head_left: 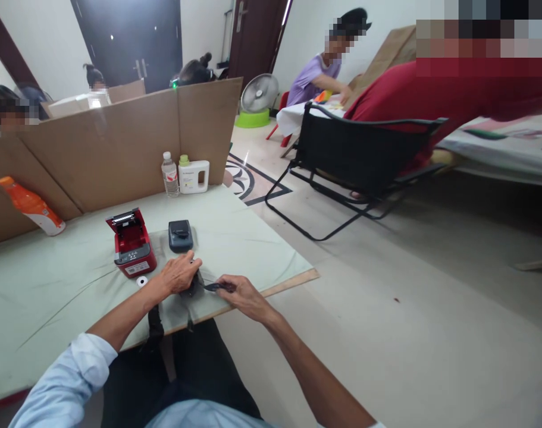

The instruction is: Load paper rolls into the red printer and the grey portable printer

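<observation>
My left hand (pixel 180 273) is closed on a small dark object (pixel 193 289) at the table's near edge, mostly hidden beneath the fingers. Just right of it, my right hand (pixel 244 296) grips a slim dark piece (pixel 213 286) whose far end reaches the dark object; its kind is not clear. Beyond my left hand lies a dark grey, box-shaped device (pixel 180 236). To the left stands a red receipt printer (pixel 134 246) with its lid raised. A small white paper roll (pixel 141 281) with a dark core sits by my left forearm.
A cardboard screen (pixel 132 154) runs along the back of the pale-covered table (pixel 65 285). Before it stand an orange bottle (pixel 32 205), a clear bottle (pixel 169 175) and a white jug (pixel 194 177). A black folding chair (pixel 360 148) bears a person in red; other people are beyond.
</observation>
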A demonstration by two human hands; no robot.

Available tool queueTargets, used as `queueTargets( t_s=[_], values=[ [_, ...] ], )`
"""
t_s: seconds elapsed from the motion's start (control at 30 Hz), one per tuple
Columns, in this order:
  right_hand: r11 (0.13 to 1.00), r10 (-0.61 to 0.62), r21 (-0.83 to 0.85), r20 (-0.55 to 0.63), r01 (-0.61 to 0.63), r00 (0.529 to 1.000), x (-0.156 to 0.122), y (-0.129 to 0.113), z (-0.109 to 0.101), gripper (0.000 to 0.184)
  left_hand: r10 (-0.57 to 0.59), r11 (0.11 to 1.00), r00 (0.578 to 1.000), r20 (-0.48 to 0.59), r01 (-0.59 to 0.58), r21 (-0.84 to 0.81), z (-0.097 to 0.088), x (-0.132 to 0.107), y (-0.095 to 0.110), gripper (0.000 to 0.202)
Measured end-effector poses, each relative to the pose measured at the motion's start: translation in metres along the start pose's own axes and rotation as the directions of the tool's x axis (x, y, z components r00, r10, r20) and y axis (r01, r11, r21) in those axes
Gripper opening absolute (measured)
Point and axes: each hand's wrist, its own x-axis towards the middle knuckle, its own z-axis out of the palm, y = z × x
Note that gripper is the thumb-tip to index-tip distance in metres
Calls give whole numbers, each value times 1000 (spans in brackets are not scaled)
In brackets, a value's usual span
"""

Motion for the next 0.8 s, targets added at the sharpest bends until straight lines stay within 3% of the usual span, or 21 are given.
queueTargets(
  t_s=[0.13,0.37,0.6,0.7,0.8],
  values=[
    [1000,-23,18,2,23,1000,1,1,6,16,36,999,999,40,-36,2,-3,0,-6,25],
    [994,-109,-16,20,109,994,5,-3,37,15,-22,998,999,-44,20,-65,-7,-32,-32,34],
    [938,-216,-247,130,243,968,-7,-14,58,17,-19,986,998,-66,8,-165,0,-49,-43,26],
    [898,-189,-362,196,250,962,-18,-19,57,11,-9,961,993,-114,-23,-277,-15,-49,-46,31],
    [881,-171,-398,239,257,956,-29,-18,52,14,-105,911,965,-241,-5,-413,-42,-62,-53,32]
  ],
)
